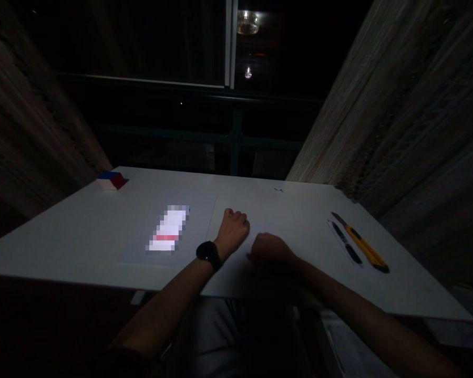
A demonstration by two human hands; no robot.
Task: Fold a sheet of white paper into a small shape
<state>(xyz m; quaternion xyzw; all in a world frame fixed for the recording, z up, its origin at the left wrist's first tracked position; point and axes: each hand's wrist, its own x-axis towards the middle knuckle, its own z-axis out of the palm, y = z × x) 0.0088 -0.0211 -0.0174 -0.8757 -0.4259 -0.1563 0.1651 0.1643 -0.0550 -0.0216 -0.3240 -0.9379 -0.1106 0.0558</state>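
My left hand (234, 229), with a black watch (208, 253) on its wrist, rests over the middle of the white table with its fingers curled in. Close to its right, my right hand (270, 249) is closed like a fist, knuckles up, and looks a little blurred. A small gap separates the two hands. What either one holds, if anything, is hidden under the fingers in the dim light. Left of my left hand, a lit phone (167, 229) with a blurred-out screen lies on a pale sheet (199, 210).
On the right lie a yellow utility knife (364, 244) and a black pen (346, 243) side by side. A blue, white and red block (111, 180) stands at the back left corner. Small scraps (278, 189) lie near the far edge. Curtains (339, 100) hang at both sides.
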